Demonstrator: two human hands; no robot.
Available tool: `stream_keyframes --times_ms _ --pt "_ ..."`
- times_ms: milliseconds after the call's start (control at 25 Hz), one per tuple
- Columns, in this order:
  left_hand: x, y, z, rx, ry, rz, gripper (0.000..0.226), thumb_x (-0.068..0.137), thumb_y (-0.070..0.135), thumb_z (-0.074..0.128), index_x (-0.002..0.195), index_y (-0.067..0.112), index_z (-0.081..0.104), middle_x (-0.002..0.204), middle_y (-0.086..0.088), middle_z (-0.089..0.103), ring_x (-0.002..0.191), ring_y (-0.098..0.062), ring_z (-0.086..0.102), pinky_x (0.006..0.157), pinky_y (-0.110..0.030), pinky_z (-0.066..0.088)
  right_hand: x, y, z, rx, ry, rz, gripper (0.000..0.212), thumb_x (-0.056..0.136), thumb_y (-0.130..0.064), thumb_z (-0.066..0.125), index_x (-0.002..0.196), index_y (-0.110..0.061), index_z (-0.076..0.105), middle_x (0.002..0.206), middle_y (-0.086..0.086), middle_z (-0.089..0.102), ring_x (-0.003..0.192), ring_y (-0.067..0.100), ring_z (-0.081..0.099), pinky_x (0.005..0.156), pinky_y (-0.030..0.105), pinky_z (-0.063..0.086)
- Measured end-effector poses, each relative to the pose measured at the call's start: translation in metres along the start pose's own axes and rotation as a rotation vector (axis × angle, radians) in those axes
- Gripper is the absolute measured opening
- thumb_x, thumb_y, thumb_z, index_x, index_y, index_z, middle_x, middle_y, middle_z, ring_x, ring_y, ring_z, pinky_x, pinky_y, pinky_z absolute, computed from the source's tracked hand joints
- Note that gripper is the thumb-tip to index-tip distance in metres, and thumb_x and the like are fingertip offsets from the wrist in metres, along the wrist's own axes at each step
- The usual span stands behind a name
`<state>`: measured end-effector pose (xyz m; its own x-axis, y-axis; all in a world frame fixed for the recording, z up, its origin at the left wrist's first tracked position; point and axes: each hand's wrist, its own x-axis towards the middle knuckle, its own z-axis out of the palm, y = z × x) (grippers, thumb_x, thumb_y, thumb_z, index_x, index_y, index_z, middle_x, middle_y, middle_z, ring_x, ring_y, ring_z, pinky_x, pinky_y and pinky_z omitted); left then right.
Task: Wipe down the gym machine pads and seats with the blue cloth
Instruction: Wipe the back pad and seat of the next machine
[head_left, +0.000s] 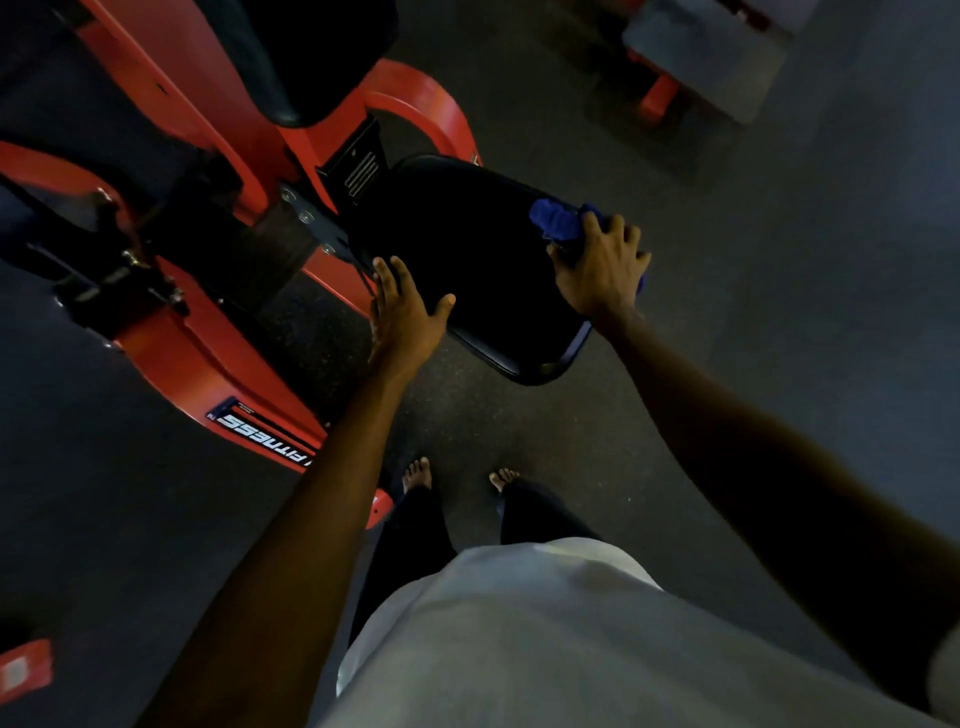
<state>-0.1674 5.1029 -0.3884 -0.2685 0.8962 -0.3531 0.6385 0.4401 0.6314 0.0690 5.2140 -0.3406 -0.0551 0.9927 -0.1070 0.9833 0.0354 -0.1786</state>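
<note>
Dark rubber floor (753, 291) below, and the right hand (597, 267) curls over the blue cloth (557, 221), surely soft and light, bunched past its fingertips on the firm black seat (467, 244), while the straight-fingered left hand (405, 314) braces the edge.

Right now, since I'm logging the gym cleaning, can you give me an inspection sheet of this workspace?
Surface: black seat, too dark to judge how clean it is.
Job's things: blue cloth bunched at the seat's edge.
Clutter: nothing seen.
Hands: right hand grips the cloth; left hand open, braced on the seat's side.
Cables: nothing seen.
Surroundings: red frame, back pad, floor, another machine beyond.
</note>
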Motion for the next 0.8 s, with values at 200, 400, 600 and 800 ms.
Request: stream_keyframes --times_ms 200,400,600,800 --pt "-0.037 0.024 0.041 -0.058 0.042 -0.068 0.095 0.101 0.047 0.054 0.159 -0.001 -0.004 0.167 -0.023 -0.009 0.155 -0.036 0.000 0.126 -0.046 0.008 -0.021 0.025 0.001 0.020 -0.008 -0.149 0.062 0.088 -0.060 0.058 0.135 -0.023 0.044 0.136 0.015 0.045 0.119 0.045 0.044 0.094 0.062 0.043" --pt "-0.045 0.037 0.054 -0.125 0.098 -0.159 0.091 0.102 0.042 0.054 0.159 0.002 -0.004 0.168 -0.020 -0.008 0.155 -0.036 0.004 0.124 -0.042 0.009 0.025 0.045 -0.017 0.116 -0.064 -0.165 0.052 0.090 -0.049 0.060 0.130 -0.019 0.047 0.125 0.016 0.048 0.116 0.047 0.047 0.091 0.064 0.047" --pt "-0.066 0.048 0.056 -0.243 0.186 -0.243 0.083 0.101 0.038 0.060 0.162 0.009 0.011 0.169 -0.012 0.008 0.155 -0.026 0.013 0.122 -0.031 0.012 0.018 0.055 -0.032 0.041 -0.150 -0.318 0.054 0.091 -0.047 0.063 0.133 -0.017 0.048 0.128 0.019 0.048 0.117 0.050 0.049 0.091 0.062 0.049" --pt "-0.137 0.038 0.051 -0.355 0.344 -0.424 0.067 0.100 0.042 0.059 0.158 0.022 0.033 0.163 -0.011 0.031 0.149 -0.028 0.032 0.121 -0.035 0.026 -0.007 0.039 -0.040 0.024 -0.305 -0.572 0.056 0.086 -0.050 0.066 0.129 -0.016 0.053 0.127 0.023 0.056 0.115 0.049 0.057 0.094 0.054 0.051"
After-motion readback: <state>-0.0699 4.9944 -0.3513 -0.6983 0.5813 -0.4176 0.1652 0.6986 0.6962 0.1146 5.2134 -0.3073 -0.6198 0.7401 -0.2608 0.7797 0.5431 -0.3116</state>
